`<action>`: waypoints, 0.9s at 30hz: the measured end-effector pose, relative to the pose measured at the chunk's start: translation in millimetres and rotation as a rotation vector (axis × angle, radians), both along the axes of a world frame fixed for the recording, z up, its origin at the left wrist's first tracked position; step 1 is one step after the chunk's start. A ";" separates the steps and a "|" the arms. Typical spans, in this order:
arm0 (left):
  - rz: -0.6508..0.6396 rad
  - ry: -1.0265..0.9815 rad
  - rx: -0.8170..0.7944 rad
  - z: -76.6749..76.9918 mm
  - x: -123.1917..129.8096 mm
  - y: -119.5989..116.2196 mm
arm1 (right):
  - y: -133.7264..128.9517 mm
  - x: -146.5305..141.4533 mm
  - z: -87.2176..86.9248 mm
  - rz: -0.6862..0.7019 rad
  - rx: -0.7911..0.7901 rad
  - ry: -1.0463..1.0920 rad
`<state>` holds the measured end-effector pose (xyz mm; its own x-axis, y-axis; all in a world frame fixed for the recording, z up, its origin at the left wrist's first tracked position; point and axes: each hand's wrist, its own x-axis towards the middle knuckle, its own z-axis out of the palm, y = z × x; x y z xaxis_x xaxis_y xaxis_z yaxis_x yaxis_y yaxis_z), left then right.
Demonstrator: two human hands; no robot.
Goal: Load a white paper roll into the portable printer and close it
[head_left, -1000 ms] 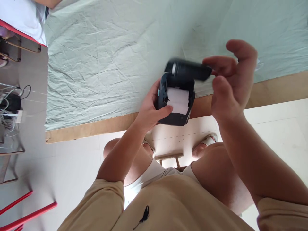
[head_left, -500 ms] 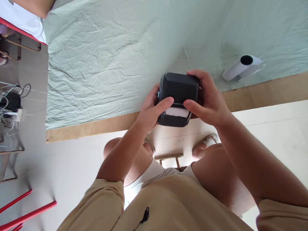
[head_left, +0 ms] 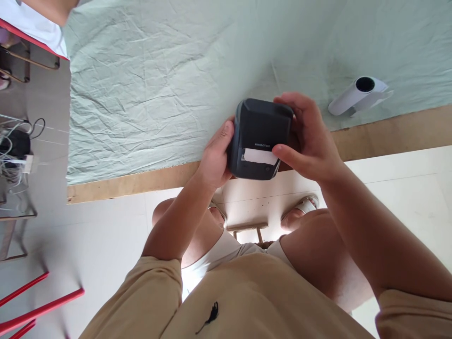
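A dark label printer [head_left: 264, 123] is held between my two hands above the table's front edge. White paper [head_left: 260, 156] with a torn edge sticks out of its slot. My left hand [head_left: 217, 157] grips the printer's left side, its thumb along the side edge. On the right side, my right hand [head_left: 307, 136] holds it, with the thumb at the right end of the paper slot and the index finger at the far corner. Both hands' other fingers are partly hidden behind or under the printer.
A roll of white paper [head_left: 348, 100] with a dark core end and a loose flap lies on the green tablecloth [head_left: 151, 94] at right. At upper left is another person's arm [head_left: 52, 10]. Tangled cables [head_left: 14, 150] and red legs [head_left: 42, 310] are at left.
My left thumb has moved off the printer's front to its left side edge, uncovering more of the front. The printer has tilted slightly, and my right thumb stays near the slot.
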<state>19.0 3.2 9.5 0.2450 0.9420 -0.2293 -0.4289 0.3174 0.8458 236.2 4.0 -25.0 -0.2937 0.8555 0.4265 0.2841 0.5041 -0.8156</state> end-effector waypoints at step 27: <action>0.005 0.145 0.026 5.4 1.3 -5.9 | -7.5 -18.6 61.7 -0.445 0.223 -0.055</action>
<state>20.2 -2.7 14.9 0.2063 0.9492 -0.2374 -0.3031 0.2927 0.9069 217.6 -3.5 36.8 0.0519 0.7927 0.6074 0.5511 0.4845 -0.6794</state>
